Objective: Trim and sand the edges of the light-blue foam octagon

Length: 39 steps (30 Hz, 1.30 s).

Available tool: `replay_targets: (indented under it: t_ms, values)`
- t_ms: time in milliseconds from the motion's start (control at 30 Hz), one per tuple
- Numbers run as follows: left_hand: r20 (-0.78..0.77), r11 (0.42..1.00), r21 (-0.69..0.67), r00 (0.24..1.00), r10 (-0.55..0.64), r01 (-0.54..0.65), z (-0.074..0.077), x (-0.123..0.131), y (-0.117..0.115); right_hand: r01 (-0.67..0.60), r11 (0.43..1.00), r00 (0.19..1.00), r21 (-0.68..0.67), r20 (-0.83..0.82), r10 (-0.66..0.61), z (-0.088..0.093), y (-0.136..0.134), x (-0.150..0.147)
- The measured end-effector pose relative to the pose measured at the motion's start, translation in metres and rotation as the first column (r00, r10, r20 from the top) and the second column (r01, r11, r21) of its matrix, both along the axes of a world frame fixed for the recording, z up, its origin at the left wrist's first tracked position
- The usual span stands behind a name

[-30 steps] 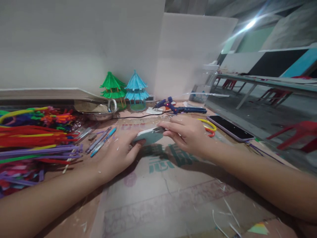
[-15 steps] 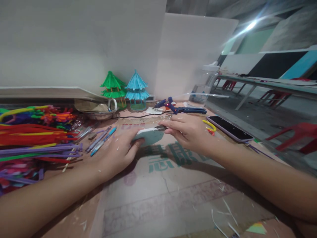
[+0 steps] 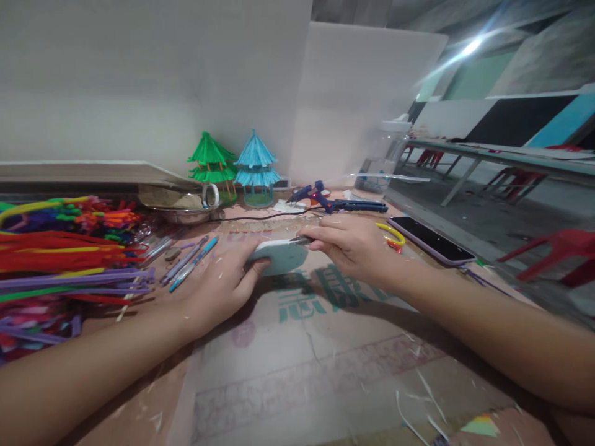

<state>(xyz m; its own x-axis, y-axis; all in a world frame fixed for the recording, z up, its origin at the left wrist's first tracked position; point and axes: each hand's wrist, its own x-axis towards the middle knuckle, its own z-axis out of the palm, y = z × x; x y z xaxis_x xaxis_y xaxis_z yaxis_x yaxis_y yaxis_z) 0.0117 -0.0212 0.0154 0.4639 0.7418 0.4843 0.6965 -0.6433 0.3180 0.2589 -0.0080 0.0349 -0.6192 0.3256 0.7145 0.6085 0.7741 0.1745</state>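
My left hand (image 3: 218,286) grips a pale green foam piece (image 3: 279,257), thumb on its near edge, holding it tilted up off the cardboard sheet (image 3: 307,347). My right hand (image 3: 353,244) is closed on a small metal blade tool (image 3: 300,239) whose tip touches the foam piece's top edge. Both hands meet at the table's middle.
A pile of coloured pipe cleaners (image 3: 60,260) fills the left. Pens (image 3: 190,263) lie beside it. Green (image 3: 209,164) and blue (image 3: 255,167) miniature pavilions stand at the back, with a blue glue gun (image 3: 325,199), yellow-handled scissors (image 3: 393,235) and a phone (image 3: 430,238) to the right.
The foam piece has been tipped up more steeply and shifted slightly away; the blade tip stays at its top edge. Both hands have barely moved.
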Motion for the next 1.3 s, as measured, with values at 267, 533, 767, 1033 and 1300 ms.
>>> replay_targets:
  t_ms: [267, 533, 767, 1033, 1300]
  values:
    - [0.013, 1.0, -0.017, 1.0, 0.007, -0.007, 0.0026, 0.0007, -0.0021, -0.055, 0.998, 0.993, -0.011, -0.11, 0.054, -0.0008, 0.0034, 0.0014]
    - [0.003, 1.0, -0.005, 1.0, 0.005, -0.005, 0.0, -0.0004, -0.0007, -0.039, 0.998, 0.995, -0.042, -0.098, 0.035, -0.0012, -0.0001, -0.001]
    - [-0.044, 1.0, -0.003, 0.999, -0.018, 0.018, -0.0009, -0.0024, -0.004, -0.05, 0.999, 0.998, 0.002, -0.041, 0.05, -0.0018, -0.0038, -0.0037]
    - [-0.084, 1.0, 0.007, 0.996, -0.006, 0.007, -0.0019, -0.0024, -0.0037, -0.051, 0.998, 0.998, 0.04, -0.032, 0.053, -0.0014, -0.0049, -0.0047]
    - [-0.05, 1.0, -0.017, 0.999, 0.008, -0.009, -0.0001, 0.001, -0.0061, -0.059, 0.998, 0.996, -0.021, -0.069, 0.057, -0.0009, -0.0028, -0.0029]
